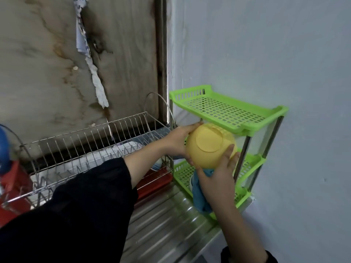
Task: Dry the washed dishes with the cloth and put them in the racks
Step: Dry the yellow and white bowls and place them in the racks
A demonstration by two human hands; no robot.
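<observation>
My left fingers (191, 128) clasped the yellow bowl (207, 149) from its left side. My right fingers (227, 156) lay against its lower right, the thumb pinching the blue cloth (199, 198) underneath.

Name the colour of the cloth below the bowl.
Teal blue: the cloth under the bowl, clearest in head view.

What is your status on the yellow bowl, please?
Left hand grips yellow bowl, base toward camera. Right hand holds blue cloth against it. Bowl at green rack, just under top shelf.
</observation>
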